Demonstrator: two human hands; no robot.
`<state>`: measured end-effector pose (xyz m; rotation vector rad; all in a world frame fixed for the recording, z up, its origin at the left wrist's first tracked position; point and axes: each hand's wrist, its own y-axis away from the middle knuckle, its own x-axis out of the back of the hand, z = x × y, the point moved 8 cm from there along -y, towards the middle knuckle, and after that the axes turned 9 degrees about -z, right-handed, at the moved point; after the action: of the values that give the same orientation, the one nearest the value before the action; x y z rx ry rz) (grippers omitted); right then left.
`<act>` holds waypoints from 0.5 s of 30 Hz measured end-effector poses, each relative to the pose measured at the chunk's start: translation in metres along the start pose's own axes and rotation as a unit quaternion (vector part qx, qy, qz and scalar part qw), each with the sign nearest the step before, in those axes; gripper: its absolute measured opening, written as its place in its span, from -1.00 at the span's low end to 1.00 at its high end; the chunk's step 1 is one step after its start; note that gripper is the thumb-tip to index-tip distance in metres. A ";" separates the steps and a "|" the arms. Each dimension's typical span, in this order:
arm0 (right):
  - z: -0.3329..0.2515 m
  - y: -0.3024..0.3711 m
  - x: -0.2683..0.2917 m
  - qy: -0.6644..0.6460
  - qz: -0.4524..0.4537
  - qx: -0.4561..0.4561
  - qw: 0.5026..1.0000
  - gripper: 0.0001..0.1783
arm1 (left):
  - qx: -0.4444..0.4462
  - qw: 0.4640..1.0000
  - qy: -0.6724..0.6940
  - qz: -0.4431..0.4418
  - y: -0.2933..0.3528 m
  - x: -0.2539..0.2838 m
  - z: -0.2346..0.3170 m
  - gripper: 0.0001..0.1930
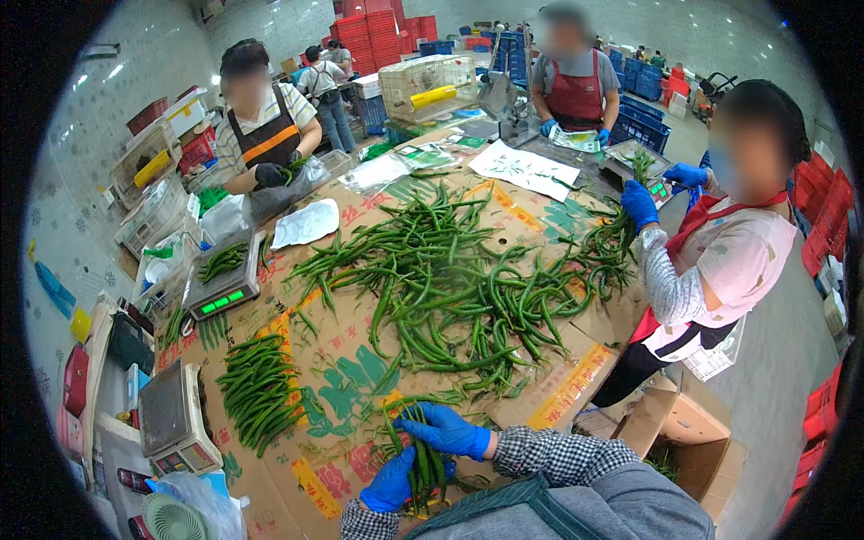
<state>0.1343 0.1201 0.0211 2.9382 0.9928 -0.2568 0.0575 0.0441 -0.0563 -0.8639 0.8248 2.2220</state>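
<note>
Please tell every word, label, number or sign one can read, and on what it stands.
I do not copy wording; it stands here:
Far white sheet: large dark handwritten characters.
Cardboard table covering: printed characters, some on yellow bands.
Scale with lit display: green digits, too small to read.
Other small print: too blurred.

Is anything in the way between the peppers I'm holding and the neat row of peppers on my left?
Nothing visible blocks it: between the held peppers and the neat row lies only flat cardboard, lightly littered.

Pale patterned walls (pixel 67 202), grey floor (pixel 769 315), red crates (pixel 367 43) stacked behind.
</note>
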 end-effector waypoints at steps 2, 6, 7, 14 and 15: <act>0.003 0.000 0.002 0.011 0.004 -0.035 0.999 -0.72 | 0.004 1.000 -0.008 0.008 0.002 -0.003 0.003 -0.43; 0.011 -0.003 0.000 0.007 -0.008 -0.061 0.998 -0.68 | 0.025 0.998 -0.052 0.038 0.002 -0.012 0.009 -0.45; 0.016 -0.004 -0.001 0.019 -0.020 -0.054 0.998 -0.66 | 0.031 0.997 -0.062 0.036 0.002 -0.007 0.006 -0.47; 0.024 -0.008 -0.008 0.046 -0.075 -0.075 0.993 -0.62 | 0.096 0.948 -0.303 0.023 -0.002 0.013 -0.003 -0.55; 0.018 -0.007 -0.004 0.029 -0.052 -0.055 0.997 -0.61 | 0.070 0.952 -0.296 0.031 -0.004 0.002 0.007 -0.55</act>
<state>0.1240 0.1220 0.0045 2.8147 1.1308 -0.1167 0.0564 0.0522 -0.0548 -0.0790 0.7023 2.2568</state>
